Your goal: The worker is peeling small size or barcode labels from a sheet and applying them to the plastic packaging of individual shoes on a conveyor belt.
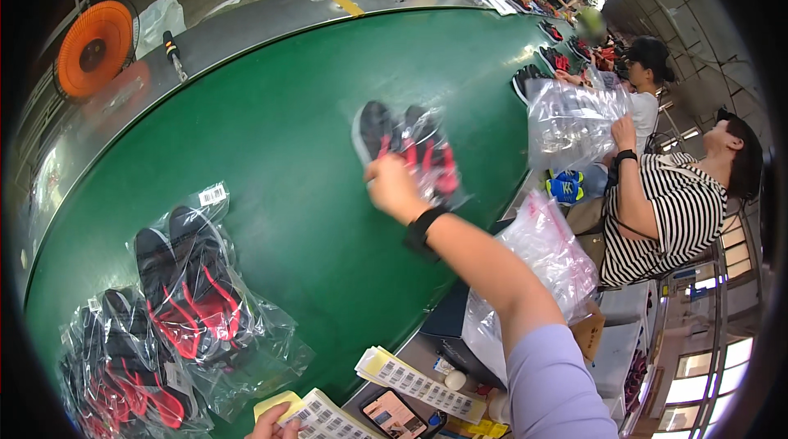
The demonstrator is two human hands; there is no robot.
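Note:
A pair of black and red sneakers (pixel 423 148) in a clear plastic bag lies on the green conveyor belt (pixel 287 127). My right hand (pixel 394 186) reaches out over the belt and is closed on the near left side of this pair. Low in the view, my left hand (pixel 275 424) pinches the edge of a sheet of barcode labels (pixel 324 418); only its fingers show. Left of it lie more bagged sneakers (pixel 193 283), one pair bearing a white barcode label (pixel 213 194). Several further bagged pairs (pixel 123 365) are heaped at the lower left.
More label sheets (pixel 419 381) and a phone (pixel 394 414) lie by the belt's near edge. Clear plastic bags (pixel 533 250) are piled at the right. A co-worker in a striped shirt (pixel 669 217) holds a clear bag (pixel 574 123). An orange fan (pixel 94 49) stands far left.

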